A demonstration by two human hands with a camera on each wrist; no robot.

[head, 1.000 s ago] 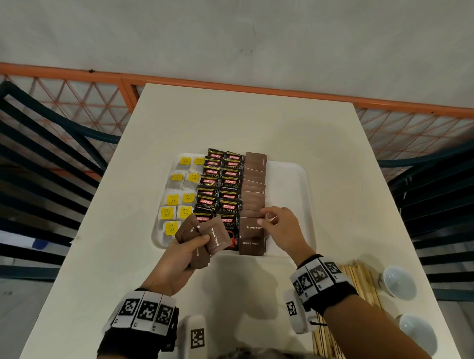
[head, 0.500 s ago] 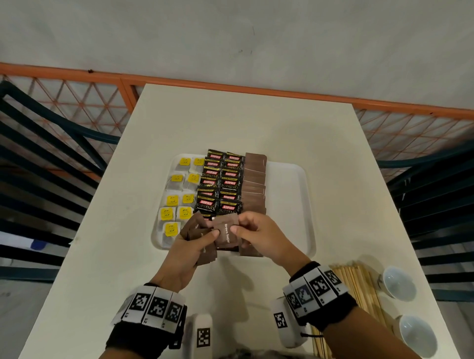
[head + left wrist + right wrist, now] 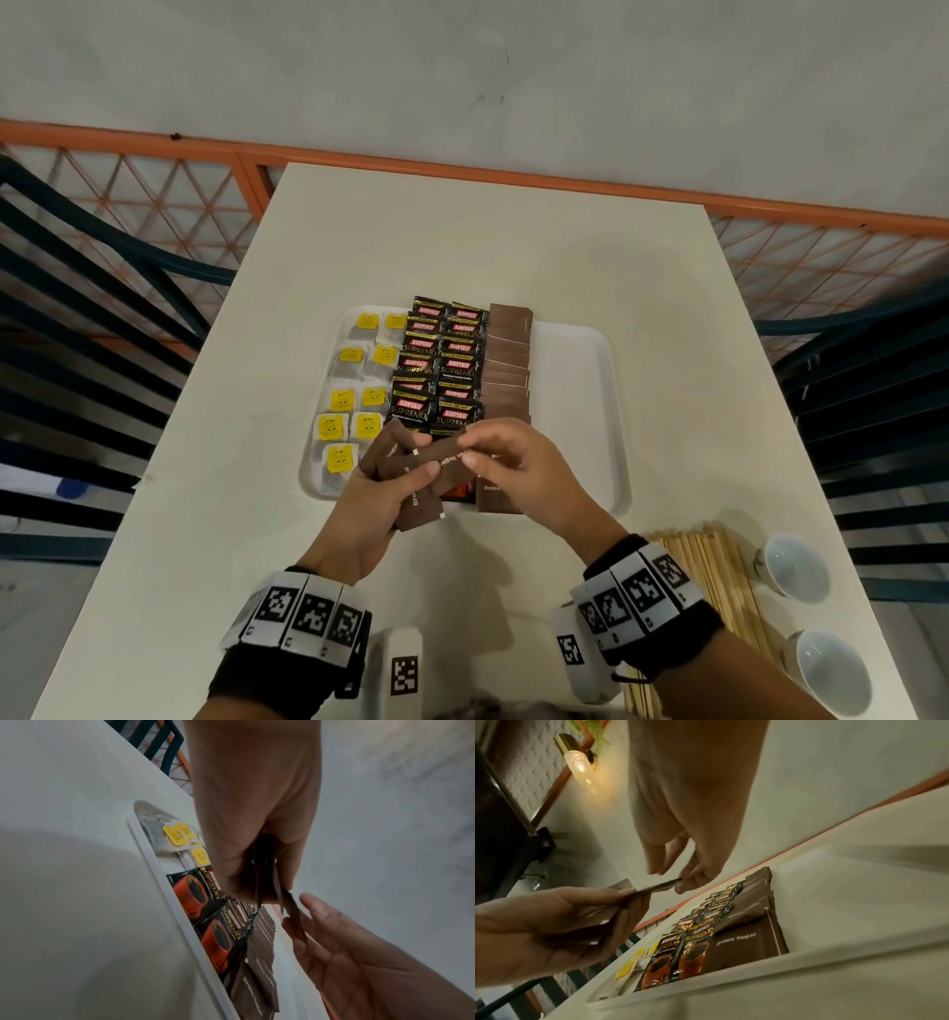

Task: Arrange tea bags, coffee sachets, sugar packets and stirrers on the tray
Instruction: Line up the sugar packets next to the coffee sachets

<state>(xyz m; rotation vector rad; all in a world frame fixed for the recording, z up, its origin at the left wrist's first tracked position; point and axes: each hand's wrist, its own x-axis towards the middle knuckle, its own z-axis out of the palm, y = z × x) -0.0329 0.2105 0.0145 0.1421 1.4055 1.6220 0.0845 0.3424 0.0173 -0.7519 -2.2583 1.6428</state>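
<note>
A white tray [image 3: 580, 411] holds tea bags [image 3: 354, 395] with yellow tags on its left, black coffee sachets [image 3: 441, 365] in the middle and a column of brown sugar packets [image 3: 508, 360] beside them. Over the tray's near edge my left hand [image 3: 411, 465] grips a fanned bunch of brown sugar packets [image 3: 418, 506]. My right hand [image 3: 475, 452] pinches the end of one sugar packet [image 3: 444, 455] from that bunch. The right wrist view shows this packet [image 3: 659, 887] edge-on between thumb and finger [image 3: 687, 884]. Wooden stirrers [image 3: 714, 575] lie on the table at the near right.
Two white cups [image 3: 796, 565] [image 3: 832, 678] stand right of the stirrers near the table's right edge. The tray's right third [image 3: 575, 370] is bare. Dark chairs and an orange mesh railing [image 3: 154, 205] flank the white table [image 3: 488, 246].
My right hand left the sugar column on the tray, moved left to the bunch in my left hand and took hold of one packet's end. The left hand rose slightly.
</note>
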